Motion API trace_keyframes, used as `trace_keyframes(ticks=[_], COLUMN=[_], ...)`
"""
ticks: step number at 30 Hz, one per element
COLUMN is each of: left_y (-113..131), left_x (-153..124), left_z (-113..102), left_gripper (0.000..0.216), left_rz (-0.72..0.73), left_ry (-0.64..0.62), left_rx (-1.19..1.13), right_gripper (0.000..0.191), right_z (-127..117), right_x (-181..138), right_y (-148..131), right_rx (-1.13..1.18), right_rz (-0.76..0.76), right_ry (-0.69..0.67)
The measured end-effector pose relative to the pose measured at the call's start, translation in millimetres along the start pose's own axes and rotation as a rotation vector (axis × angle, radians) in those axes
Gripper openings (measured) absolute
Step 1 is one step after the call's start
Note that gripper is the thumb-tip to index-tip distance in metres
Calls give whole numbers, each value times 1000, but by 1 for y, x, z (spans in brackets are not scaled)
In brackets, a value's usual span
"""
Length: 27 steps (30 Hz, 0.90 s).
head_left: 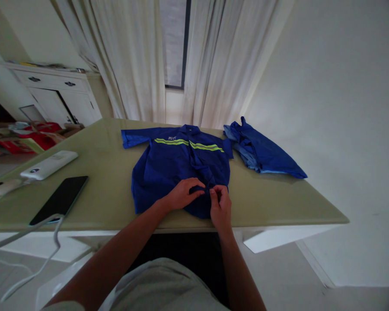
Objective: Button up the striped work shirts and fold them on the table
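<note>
A blue short-sleeved work shirt [168, 162] lies front up on the table, its collar at the far side and a yellow-and-grey reflective stripe across the chest. Over its lower front, my left hand [185, 194] has thumb and fingers curved with a small gap between the tips, close to the shirt's front edge. My right hand [221, 205] pinches the cloth there between thumb and forefinger. The fabric bunches up around both sets of fingertips. Any button at that spot is too small to make out.
Another blue garment, folded and rumpled [266, 149], lies at the table's right. On the left are a black phone [61, 198], a white power bank [50, 165] and white cables [56, 235]. The table [103, 185] ends near a wall. Curtains [132, 56] hang behind.
</note>
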<state>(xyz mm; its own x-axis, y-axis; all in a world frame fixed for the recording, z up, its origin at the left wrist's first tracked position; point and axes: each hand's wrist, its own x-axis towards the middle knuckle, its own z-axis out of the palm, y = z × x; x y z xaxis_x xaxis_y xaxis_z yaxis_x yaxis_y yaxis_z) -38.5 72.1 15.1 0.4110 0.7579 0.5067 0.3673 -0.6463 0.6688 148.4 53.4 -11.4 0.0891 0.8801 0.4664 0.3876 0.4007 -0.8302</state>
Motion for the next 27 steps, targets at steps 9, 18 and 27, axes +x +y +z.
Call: trace_keyframes(ticks=[9, 18, 27], left_y=[8, 1, -4], left_x=[0, 0, -1], left_z=[-5, -1, -6], left_gripper=[22, 28, 31], left_rz=[-142, -184, -163], left_ry=[47, -34, -116], left_rx=[-63, -95, -147], right_gripper=[28, 28, 23], right_z=[-1, -1, -2], right_x=[1, -1, 0], right_y=[-3, -7, -4], right_rx=[69, 48, 58], right_rz=[31, -39, -73], right_ry=[-82, -185, -96])
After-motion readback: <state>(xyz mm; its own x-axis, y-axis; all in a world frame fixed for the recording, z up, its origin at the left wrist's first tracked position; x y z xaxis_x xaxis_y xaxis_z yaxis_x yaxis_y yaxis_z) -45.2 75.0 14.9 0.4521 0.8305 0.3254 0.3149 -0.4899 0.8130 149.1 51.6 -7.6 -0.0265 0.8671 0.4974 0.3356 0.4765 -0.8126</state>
